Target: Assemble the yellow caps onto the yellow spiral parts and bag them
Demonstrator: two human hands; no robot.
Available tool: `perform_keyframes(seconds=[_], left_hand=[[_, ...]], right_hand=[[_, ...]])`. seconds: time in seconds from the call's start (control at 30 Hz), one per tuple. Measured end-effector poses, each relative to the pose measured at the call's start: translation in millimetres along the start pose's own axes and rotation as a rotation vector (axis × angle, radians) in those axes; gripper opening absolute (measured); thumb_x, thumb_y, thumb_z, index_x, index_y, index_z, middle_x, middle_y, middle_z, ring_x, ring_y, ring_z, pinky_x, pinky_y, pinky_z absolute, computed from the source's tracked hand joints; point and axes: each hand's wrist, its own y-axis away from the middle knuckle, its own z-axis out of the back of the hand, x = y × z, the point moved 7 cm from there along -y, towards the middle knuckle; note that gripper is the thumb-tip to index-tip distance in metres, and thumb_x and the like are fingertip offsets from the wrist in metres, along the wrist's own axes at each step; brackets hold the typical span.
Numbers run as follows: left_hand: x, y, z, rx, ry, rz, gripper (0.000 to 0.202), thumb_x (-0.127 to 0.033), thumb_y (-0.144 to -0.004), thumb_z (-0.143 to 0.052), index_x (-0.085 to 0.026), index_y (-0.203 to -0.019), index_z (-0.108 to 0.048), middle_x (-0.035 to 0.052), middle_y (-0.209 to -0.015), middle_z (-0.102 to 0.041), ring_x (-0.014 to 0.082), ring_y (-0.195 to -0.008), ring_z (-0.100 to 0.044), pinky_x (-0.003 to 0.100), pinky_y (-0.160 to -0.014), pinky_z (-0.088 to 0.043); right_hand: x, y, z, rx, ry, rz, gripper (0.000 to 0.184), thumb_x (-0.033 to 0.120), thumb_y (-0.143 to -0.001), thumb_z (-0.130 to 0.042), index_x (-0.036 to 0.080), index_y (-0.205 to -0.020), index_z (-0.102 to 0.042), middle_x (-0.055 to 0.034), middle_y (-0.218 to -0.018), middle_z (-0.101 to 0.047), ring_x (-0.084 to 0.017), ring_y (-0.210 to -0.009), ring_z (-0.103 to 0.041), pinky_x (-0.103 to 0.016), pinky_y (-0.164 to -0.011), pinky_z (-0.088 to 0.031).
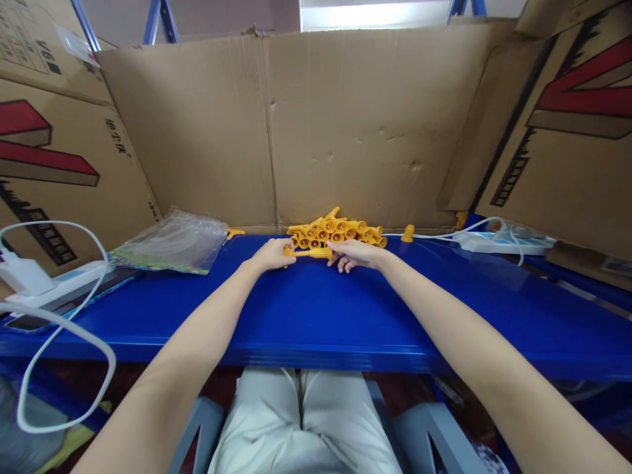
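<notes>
A yellow plastic piece with a twisted shaft (pixel 302 253) lies sideways between my two hands, just above or on the blue tabletop (pixel 316 309). My left hand (pixel 273 255) is closed around its left end, with thumb and fingers pinching it. At the wider, cup-like right end, the fingertips of my right hand (pixel 351 254) pinch the piece while the other fingers curl loosely below. Right behind the hands is a heap of similar yellow pieces (pixel 338 227), most with their round hollow ends facing me.
A single yellow cap (pixel 407 233) stands right of the heap, and a yellow T-shaped piece (pixel 234 233) lies left. Clear plastic bags (pixel 170 240) rest at left. White power strips (pixel 503 242) with cables sit at both sides. Cardboard walls (pixel 355 131) enclose the back and sides.
</notes>
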Motion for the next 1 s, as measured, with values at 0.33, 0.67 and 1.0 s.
perform_keyframes(seconds=[0.33,0.67,1.0], left_hand=[[-6.3,0.9,1.3,-0.005,-0.042,-0.028,0.025,-0.030,-0.064,-0.057,-0.020,-0.086,-0.062,-0.0017,-0.057,-0.061,0.0141,-0.054,-0.054,0.024,-0.055,-0.037],[-1.7,0.4,1.8,0.004,0.008,0.011,0.025,-0.029,-0.064,-0.057,-0.019,-0.087,-0.063,-0.0016,-0.058,-0.061,0.0135,-0.055,-0.055,0.023,-0.057,-0.038],[-10.4,3.6,6.1,-0.009,-0.094,-0.018,0.024,-0.029,-0.065,-0.057,-0.021,-0.086,-0.062,-0.0008,-0.060,-0.063,0.0148,-0.059,-0.057,0.024,-0.058,-0.038]], right_hand=[[-4.8,1.8,-3.9,0.052,-0.001,-0.083,0.048,0.052,-0.092,-0.035,0.014,-0.069,-0.053,-0.0009,-0.046,-0.054,-0.004,-0.029,-0.033,-0.016,-0.027,-0.022],[0.7,2.7,-4.4,0.054,-0.027,-0.020,0.034,0.049,-0.086,-0.052,0.015,-0.085,-0.053,-0.0058,-0.068,-0.067,-0.007,-0.039,-0.051,-0.017,-0.033,-0.040],[-3.5,-4.4,-3.6,-0.046,-0.009,-0.013,0.053,0.058,-0.088,-0.040,0.013,-0.066,-0.056,-0.0015,-0.039,-0.052,-0.005,-0.025,-0.036,-0.015,-0.024,-0.024]])
